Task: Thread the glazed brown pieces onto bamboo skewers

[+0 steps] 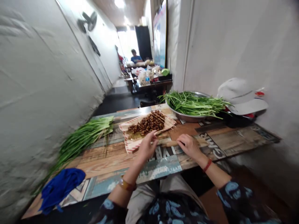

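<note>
My left hand (pixel 148 145) is over the near right edge of a sheet of paper (pixel 133 146) with a striped border. Its fingers are curled in, and whatever they hold is too small or hidden to tell. On the paper lies a heap of small, glossy brown pieces (pixel 149 123), of a kind I cannot make out. Several thin wooden skewers (pixel 167 120) rest on the heap's right side. To the right of the paper, my right hand (pixel 189 145) is low over the table, its fingers bent and pressed together. What is between them cannot be seen.
A metal basin (pixel 187 117) of long green stalks (pixel 193 104) stands at the back right, beside a white cap (pixel 240 96). More green stalks (pixel 81 140) and a blue cloth (pixel 62 188) lie on the left of the patterned table (pixel 100 165). A person (pixel 136 58) sits far off.
</note>
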Tool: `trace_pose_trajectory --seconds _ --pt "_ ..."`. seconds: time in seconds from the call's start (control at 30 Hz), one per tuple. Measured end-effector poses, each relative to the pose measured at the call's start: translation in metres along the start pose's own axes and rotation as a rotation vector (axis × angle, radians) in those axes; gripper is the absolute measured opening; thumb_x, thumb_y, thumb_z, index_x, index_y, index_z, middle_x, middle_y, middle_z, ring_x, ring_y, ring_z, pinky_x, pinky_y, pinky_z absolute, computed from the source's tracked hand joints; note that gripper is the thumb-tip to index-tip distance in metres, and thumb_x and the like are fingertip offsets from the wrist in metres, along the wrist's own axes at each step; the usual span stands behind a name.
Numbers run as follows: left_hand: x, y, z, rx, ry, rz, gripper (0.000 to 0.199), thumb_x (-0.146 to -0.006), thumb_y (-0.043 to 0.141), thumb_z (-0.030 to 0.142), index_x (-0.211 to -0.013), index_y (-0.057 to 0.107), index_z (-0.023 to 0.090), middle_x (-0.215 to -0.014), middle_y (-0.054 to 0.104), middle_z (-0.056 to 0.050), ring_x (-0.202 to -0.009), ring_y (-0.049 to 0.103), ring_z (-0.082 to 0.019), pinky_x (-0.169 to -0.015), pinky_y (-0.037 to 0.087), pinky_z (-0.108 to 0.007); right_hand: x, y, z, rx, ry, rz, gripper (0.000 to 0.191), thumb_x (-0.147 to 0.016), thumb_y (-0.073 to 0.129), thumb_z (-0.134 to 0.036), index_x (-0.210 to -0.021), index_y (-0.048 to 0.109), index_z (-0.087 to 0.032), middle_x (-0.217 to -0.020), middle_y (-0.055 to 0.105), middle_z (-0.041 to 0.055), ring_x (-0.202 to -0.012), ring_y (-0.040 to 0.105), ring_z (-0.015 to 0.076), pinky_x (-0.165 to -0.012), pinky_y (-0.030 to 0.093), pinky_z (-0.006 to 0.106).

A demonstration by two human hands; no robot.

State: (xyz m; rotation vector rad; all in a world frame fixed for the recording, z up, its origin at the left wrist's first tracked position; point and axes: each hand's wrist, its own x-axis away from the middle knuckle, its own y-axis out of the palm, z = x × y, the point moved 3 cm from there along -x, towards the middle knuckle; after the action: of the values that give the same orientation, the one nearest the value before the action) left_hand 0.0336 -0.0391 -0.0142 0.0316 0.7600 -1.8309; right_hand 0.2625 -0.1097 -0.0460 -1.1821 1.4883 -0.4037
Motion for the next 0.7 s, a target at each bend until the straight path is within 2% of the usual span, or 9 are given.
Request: trace_pose_trajectory --seconds 0.13,0.23,0.37,0.7 --pt "-0.011 0.039 0.014 -0.375 0.220 -0.152 0.058 -0.080 0.055 0.012 -0.137 0.047 0.019 -0.112 0.065 -0.012 -0.108 0.058 -0.025 -0.097 0.044 -0.046 0.006 0.004 -0.007 0.081 -0.064 0.010 0.022 -0.097 0.048 -0.021 -0.083 0.065 -0.020 -0.086 0.063 0.0042 -0.083 0.053 0.0186 -0.077 0.036 0.031" --pt "-0.011 0.054 0.018 -0.504 0.262 -0.239 0.050 -0.084 0.049 0.011 -0.135 0.049 0.016 -0.108 0.068 -0.013 -0.102 0.062 -0.025 -0.093 0.046 -0.047 0.007 0.005 -0.009 0.110 -0.082 -0.003 0.020 -0.097 0.049 -0.020 -0.085 0.064 -0.021 -0.087 0.063 0.0034 -0.085 0.052 0.0187 -0.078 0.035 0.031" --pt "-0.011 0.058 0.015 -0.539 0.247 -0.261 0.043 -0.085 0.048 0.011 -0.127 0.055 0.015 -0.100 0.070 -0.012 -0.093 0.064 -0.023 -0.086 0.048 -0.044 0.006 0.005 -0.010 0.108 -0.083 0.007 0.020 -0.097 0.049 -0.020 -0.084 0.063 -0.022 -0.084 0.062 0.0029 -0.083 0.052 0.0184 -0.077 0.034 0.031" --pt "-0.008 0.054 -0.004 -0.472 0.344 -0.233 0.042 -0.088 0.044 0.012 -0.129 0.052 0.017 -0.095 0.066 -0.010 -0.092 0.062 -0.021 -0.084 0.051 -0.039 0.006 0.008 -0.005 0.143 -0.090 -0.012 0.016 -0.097 0.050 -0.017 -0.087 0.061 -0.021 -0.083 0.062 0.0023 -0.082 0.052 0.0188 -0.076 0.033 0.032"
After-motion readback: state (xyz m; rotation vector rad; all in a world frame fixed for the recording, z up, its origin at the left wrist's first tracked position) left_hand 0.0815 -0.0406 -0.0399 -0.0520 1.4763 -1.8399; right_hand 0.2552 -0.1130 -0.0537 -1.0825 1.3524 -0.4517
